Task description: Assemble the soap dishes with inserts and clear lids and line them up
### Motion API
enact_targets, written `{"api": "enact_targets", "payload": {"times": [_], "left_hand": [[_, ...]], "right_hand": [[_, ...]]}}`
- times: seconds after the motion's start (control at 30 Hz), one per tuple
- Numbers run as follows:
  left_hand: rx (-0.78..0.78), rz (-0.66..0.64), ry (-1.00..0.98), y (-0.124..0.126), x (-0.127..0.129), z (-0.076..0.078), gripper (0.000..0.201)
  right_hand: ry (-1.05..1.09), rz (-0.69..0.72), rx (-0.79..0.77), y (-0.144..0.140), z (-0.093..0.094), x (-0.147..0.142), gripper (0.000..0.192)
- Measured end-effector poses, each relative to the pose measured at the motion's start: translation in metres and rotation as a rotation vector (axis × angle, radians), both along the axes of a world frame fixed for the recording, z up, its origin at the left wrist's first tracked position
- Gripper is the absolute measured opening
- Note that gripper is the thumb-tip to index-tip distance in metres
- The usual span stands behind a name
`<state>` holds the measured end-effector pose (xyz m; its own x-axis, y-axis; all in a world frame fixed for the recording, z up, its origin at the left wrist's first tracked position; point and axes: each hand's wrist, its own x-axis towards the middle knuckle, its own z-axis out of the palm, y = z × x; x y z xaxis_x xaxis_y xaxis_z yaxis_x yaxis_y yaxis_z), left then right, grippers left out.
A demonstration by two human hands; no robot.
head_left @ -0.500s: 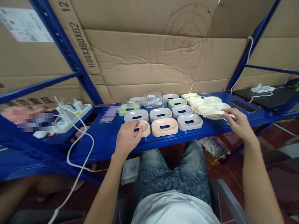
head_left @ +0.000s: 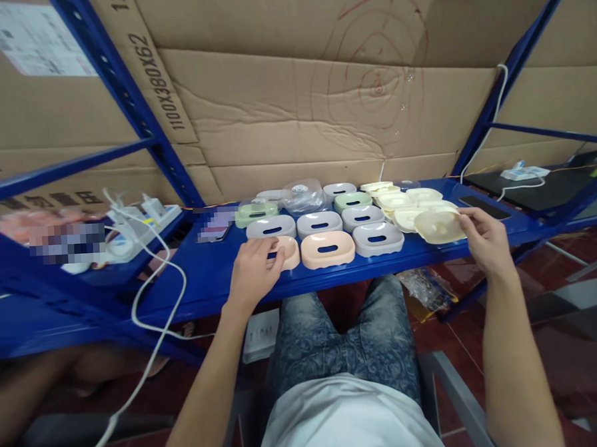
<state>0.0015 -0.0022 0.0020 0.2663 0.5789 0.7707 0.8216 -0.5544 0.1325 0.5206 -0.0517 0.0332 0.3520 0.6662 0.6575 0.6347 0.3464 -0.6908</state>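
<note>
Cream-yellow plastic tray point(head_left: 437, 225) tilted up at the blue shelf's point(head_left: 206, 282) front edge, pinched by the right hand point(head_left: 485, 240) | left hand point(head_left: 254, 272) fingers curled around a peach soap dish point(head_left: 286, 251) | grey and green dishes point(head_left: 362, 217) in rows behind.

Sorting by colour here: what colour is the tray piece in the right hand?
Pale cream-yellow tray piece, pinched by the right hand; the head view shows it.

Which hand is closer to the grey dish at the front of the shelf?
Right, narrowly. The right hand sits just right of the grey dish, holding a cream tray; the left hand rests farther left on a peach dish.
</note>
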Motion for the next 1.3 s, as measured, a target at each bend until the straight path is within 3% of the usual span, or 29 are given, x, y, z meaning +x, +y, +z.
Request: {"api": "enact_targets", "payload": {"times": [0.2,0.33,0.37,0.43,0.53,0.6,0.67,0.73,0.83,0.97,1.07,1.13,1.23,1.3], "left_hand": [[0.08,-0.027,-0.036,-0.009,0.005,0.01,0.026],[0.039,-0.131,-0.26,-0.03,0.03,0.024,0.025],[-0.028,-0.179,-0.377,-0.036,0.039,0.028,0.025],[-0.306,-0.362,-0.658,-0.047,0.059,0.035,0.034],[-0.819,-0.725,-1.063,-0.055,0.084,0.042,0.06],[-1.009,-0.866,-1.268,-0.056,0.093,0.043,0.064],[-1.057,-0.872,-1.428,-0.055,0.097,0.042,0.052],[-1.039,-0.787,-1.532,-0.054,0.096,0.04,0.038],[-0.986,-0.668,-1.617,-0.051,0.092,0.038,0.029],[-0.957,-0.624,-1.635,-0.045,0.086,0.039,0.032],[-0.974,-0.592,-1.643,-0.042,0.082,0.04,0.038],[-0.986,-0.557,-1.674,-0.04,0.081,0.04,0.039],[-1.03,-0.531,-1.708,-0.039,0.081,0.042,0.039],[-1.056,-0.531,-1.723,-0.04,0.081,0.044,0.039]], "right_hand": [[0.149,0.042,0.126,-0.001,0.004,-0.003,0.054],[0.043,0.173,0.219,-0.013,0.024,-0.047,0.032],[-0.048,0.22,0.22,-0.016,0.029,-0.065,0.025],[-0.267,0.334,0.232,-0.023,0.037,-0.106,0.014],[-0.548,0.494,0.215,-0.029,0.038,-0.166,0.015],[-0.654,0.567,0.231,-0.03,0.032,-0.197,0.019],[-0.719,0.606,0.245,-0.029,0.024,-0.217,0.019],[-0.759,0.624,0.251,-0.026,0.018,-0.226,0.02],[-0.728,0.601,0.252,-0.019,0.016,-0.218,0.024],[-0.593,0.44,0.216,-0.01,0.024,-0.174,0.027],[-0.622,0.359,0.05,-0.003,0.025,-0.136,0.025],[-0.705,0.383,-0.124,0.003,0.02,-0.118,0.03],[-0.801,0.422,-0.315,0.012,0.008,-0.107,0.035],[-0.818,0.432,-0.351,0.015,0.004,-0.107,0.032]]}}
